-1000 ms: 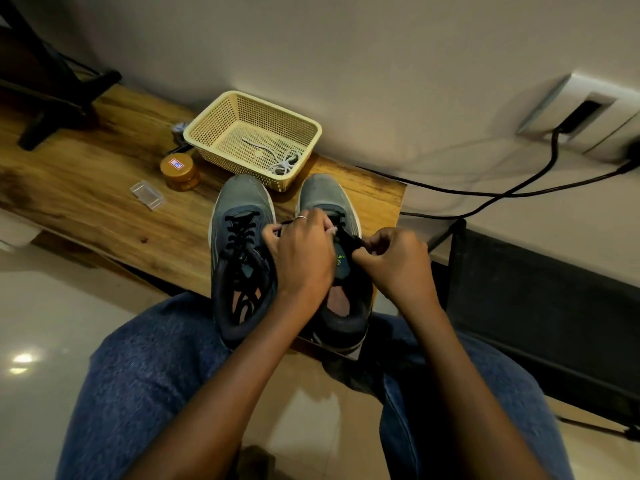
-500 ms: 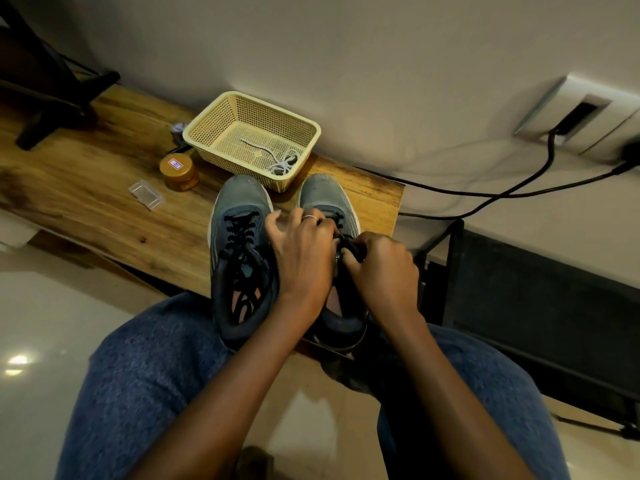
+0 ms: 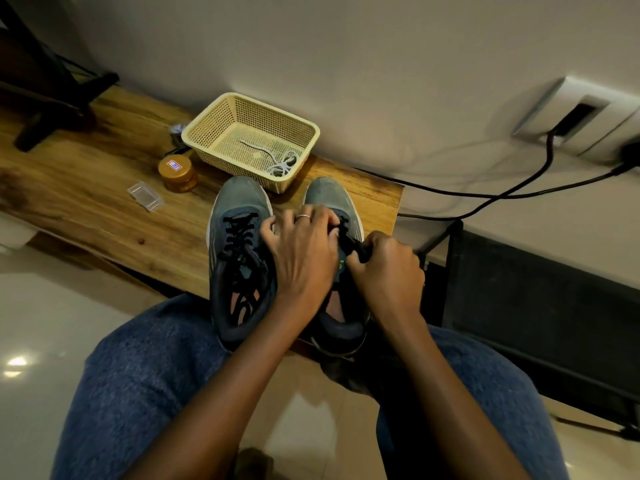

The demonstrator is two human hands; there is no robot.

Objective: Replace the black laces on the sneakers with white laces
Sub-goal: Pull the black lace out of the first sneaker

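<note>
Two grey-blue sneakers stand side by side on the wooden table (image 3: 104,216), toes towards the wall. The left sneaker (image 3: 239,258) carries a full black lace (image 3: 239,233). My left hand (image 3: 301,254) lies over the right sneaker (image 3: 329,199), fingers pinching its black lace (image 3: 346,233) near the eyelets. My right hand (image 3: 388,271) grips the same lace just to the right, beside the tongue. White laces (image 3: 280,164) lie bundled in the cream mesh basket (image 3: 207,126) behind the shoes.
A small amber jar (image 3: 177,173) and a clear plastic case (image 3: 145,196) sit left of the shoes. Black cables (image 3: 485,195) run along the wall to a socket panel (image 3: 581,112). A dark stand (image 3: 52,109) is at the far left. My knees in blue jeans are below.
My right hand has shifted a little left and closer to the tongue, keeping hold of the black lace. My left hand has stayed over the right sneaker, fingers reworking the lace.
</note>
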